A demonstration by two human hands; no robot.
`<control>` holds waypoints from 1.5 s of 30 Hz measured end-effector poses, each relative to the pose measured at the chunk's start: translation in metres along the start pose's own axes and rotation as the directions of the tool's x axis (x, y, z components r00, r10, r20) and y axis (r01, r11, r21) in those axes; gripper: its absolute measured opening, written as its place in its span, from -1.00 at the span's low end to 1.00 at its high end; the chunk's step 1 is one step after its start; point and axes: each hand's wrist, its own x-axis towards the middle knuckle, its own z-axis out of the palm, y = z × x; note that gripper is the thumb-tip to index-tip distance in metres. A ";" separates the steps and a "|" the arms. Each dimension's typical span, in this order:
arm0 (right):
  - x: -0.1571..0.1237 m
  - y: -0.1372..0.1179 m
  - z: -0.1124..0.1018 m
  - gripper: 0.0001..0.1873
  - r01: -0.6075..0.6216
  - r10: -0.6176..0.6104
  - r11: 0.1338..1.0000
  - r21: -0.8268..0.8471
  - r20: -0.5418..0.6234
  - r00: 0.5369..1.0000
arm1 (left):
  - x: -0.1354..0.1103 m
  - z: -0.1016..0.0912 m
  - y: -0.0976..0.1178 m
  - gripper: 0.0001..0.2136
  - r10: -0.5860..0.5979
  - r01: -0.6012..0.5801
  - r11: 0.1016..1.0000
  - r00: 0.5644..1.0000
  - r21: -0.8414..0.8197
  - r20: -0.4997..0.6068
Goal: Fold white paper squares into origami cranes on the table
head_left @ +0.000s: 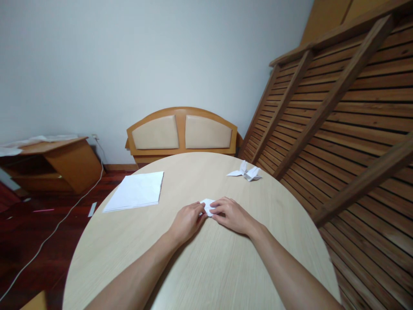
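A small folded piece of white paper (207, 206) lies on the round table (206, 267), between my two hands. My left hand (189, 220) pinches its left side, thumb and fingers bent around the edge. From the right, my right hand (232, 215) has its fingers closed on the other side of the paper. Both hands cover parts of it, so its full outline is hidden. Farther back on the right stands a folded white paper crane (245, 171), apart from my hands.
A stack of white paper sheets (137, 190) lies at the table's left. Slatted wooden panels (348, 116) lean close along the right side. Behind the table is a padded headboard (181, 133). A wooden cabinet (58, 165) and a white cable (69, 212) are on the left.
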 end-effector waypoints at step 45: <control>-0.007 -0.004 0.010 -0.11 -0.299 0.317 0.948 -0.109 0.248 0.915 | -0.013 0.007 0.001 -0.44 -0.130 0.064 0.962 0.963 0.265 0.237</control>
